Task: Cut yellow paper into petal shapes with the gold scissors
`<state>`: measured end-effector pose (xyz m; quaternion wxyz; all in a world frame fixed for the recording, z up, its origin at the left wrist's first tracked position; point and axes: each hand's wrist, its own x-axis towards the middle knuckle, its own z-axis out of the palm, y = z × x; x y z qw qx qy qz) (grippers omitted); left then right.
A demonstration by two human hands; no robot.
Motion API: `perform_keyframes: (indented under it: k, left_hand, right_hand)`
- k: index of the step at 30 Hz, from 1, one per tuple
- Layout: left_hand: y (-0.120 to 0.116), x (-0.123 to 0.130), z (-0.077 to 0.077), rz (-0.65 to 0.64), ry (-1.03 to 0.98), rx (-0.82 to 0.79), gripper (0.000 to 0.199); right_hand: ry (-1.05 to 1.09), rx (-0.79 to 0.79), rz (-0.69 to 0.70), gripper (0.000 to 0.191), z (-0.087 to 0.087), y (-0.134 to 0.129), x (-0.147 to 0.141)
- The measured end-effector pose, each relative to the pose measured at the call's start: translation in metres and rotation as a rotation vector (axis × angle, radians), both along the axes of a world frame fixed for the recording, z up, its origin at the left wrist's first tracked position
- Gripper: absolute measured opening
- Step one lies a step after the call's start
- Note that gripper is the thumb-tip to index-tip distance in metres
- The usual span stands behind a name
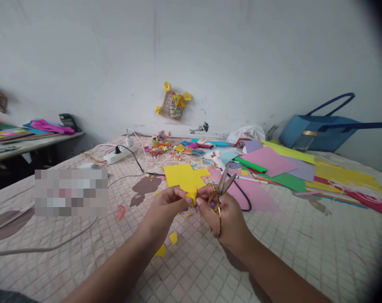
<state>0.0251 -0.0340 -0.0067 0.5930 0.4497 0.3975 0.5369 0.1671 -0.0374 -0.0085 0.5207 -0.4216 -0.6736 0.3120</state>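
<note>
A small curled piece of yellow paper (191, 198) is pinched between the fingertips of both hands. My left hand (165, 208) is closed on its left side, thumb and forefinger together. On the opposite side, the thumb and fingers of my right hand (227, 216) grip the same piece. Gold-handled scissors (222, 187) hang on my right hand, their blades apart and pointing up and away. Just behind the hands lie flat sheets of yellow paper (178, 174). Yellow scraps (173, 238) are scattered on the table below my left hand.
A hot glue gun (215, 159) rests behind my right hand, its black cord looping nearby. Coloured paper sheets (268, 160) spread to the right, before a blue bag (320, 132). A power strip (119, 155) and cables lie left. A decorated piece (173, 105) hangs on the wall.
</note>
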Motion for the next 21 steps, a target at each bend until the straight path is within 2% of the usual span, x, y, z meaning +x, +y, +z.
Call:
perform_keyframes:
  k: [2, 6, 12, 17, 21]
  left_hand:
    - [-0.001, 0.001, 0.001, 0.035, 0.033, 0.04, 0.016]
    - [-0.003, 0.0, 0.001, 0.101, 0.128, 0.221, 0.018]
    - [-0.008, 0.0, -0.006, 0.168, 0.357, 0.364, 0.009]
    - [-0.013, 0.003, -0.005, 0.2, 0.355, 0.421, 0.021]
    - [-0.013, 0.002, -0.005, 0.208, 0.388, 0.456, 0.017]
  right_hand:
    - [-0.021, 0.005, 0.02, 0.011, 0.001, 0.0, 0.001]
    - [0.037, -0.015, 0.124, 0.012, 0.001, -0.001, 0.0]
    - [0.086, -0.019, 0.049, 0.01, 0.0, -0.002, 0.0]
    - [0.114, -0.032, 0.064, 0.006, 0.002, -0.002, 0.001]
    - [0.125, -0.016, 0.079, 0.006, 0.004, -0.003, 0.001]
